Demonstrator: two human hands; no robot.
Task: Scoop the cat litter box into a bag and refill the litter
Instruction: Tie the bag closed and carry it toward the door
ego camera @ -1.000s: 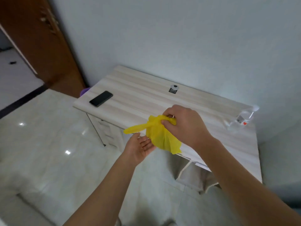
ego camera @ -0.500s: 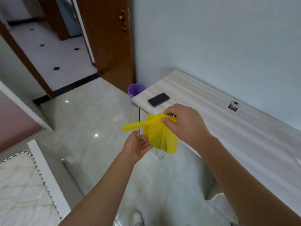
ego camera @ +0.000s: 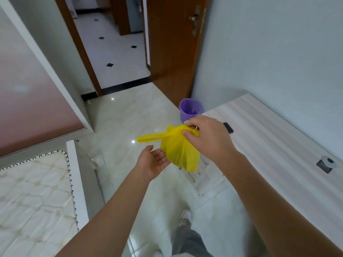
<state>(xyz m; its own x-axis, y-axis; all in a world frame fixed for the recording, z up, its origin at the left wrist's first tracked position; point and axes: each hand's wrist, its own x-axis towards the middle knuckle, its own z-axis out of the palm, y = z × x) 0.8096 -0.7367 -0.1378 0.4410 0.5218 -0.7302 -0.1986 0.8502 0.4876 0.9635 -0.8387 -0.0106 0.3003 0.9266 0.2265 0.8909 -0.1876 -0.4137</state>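
The left hand (ego camera: 154,162) is hovering palm-up and relaxed, just beside the yellow bag (ego camera: 178,151). The right hand (ego camera: 207,138) is pinching the bag's top above the floor (ego camera: 130,112), its body hanging downward, one handle (ego camera: 150,137) pointing left.

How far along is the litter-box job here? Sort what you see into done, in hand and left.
Done: a yellow bag is fetched; the right hand pinches its bunched top. In hand: the left hand lies open, palm up, beside the crumpled, unopened bag. Left: no litter box, scoop or litter shows in view, so scooping and refilling look not yet begun.
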